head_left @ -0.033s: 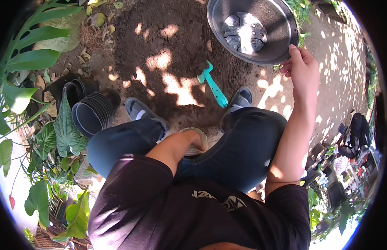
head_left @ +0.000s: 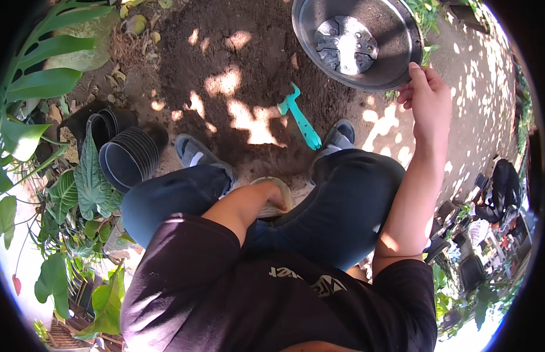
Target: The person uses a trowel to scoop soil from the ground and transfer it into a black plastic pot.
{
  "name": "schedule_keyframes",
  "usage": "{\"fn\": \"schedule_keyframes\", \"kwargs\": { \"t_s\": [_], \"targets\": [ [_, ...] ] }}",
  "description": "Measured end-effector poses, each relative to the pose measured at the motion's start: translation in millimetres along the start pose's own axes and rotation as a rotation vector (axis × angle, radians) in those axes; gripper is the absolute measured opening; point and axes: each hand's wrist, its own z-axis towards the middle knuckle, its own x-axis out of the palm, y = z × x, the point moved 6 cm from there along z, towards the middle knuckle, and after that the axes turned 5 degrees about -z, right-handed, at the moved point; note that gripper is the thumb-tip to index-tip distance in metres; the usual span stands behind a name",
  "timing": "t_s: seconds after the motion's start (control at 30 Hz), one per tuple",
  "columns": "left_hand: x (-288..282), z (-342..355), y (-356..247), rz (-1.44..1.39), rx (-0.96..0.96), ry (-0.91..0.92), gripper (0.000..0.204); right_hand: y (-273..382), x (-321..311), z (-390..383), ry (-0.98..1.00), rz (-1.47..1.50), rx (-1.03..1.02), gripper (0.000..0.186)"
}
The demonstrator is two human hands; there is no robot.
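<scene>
At the upper right, my right hand point(head_left: 428, 97) pinches the near right rim of a large black plastic plant pot point(head_left: 395, 50) between thumb and fingers. The pot is tilted so that its inside shows, with drainage holes in its base and bits of soil on its wall. Between my legs, my left hand point(head_left: 276, 192) reaches down into a pale round container point(head_left: 288, 206); its fingers are mostly hidden there, as are the contents. A teal hand tool point(head_left: 301, 120) with a hooked head lies on the soil, close to my right sandal point(head_left: 341, 134).
Dark soil point(head_left: 190, 70) spreads ahead of my feet. Nested black nursery pots point(head_left: 131, 158) lie on their sides at the left, among large leafy plants point(head_left: 93, 179). Dry leaves point(head_left: 137, 24) lie at the far left. More pots point(head_left: 472, 270) crowd the lower right.
</scene>
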Motion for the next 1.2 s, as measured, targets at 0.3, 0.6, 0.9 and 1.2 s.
{"fn": "schedule_keyframes", "kwargs": {
  "t_s": [0.3, 0.6, 0.9, 1.2],
  "targets": [
    [15, 49, 22, 0.048, -0.106, -0.017, 0.134, 3, 4, 0, 0.015, -0.014, 0.006, 0.03],
    [22, 47, 26, -0.039, -0.109, -0.033, 0.133, 6, 6, -3, 0.021, 0.022, -0.012, 0.029],
    [54, 68, 43, -0.131, -0.08, -0.081, 0.136, 5, -1, -18, 0.003, 0.055, -0.011, 0.024],
    [52, 71, 42, -0.085, -0.061, -0.068, 0.136, 0, -17, -52, -0.033, 0.008, -0.04, 0.028]
  ]
}}
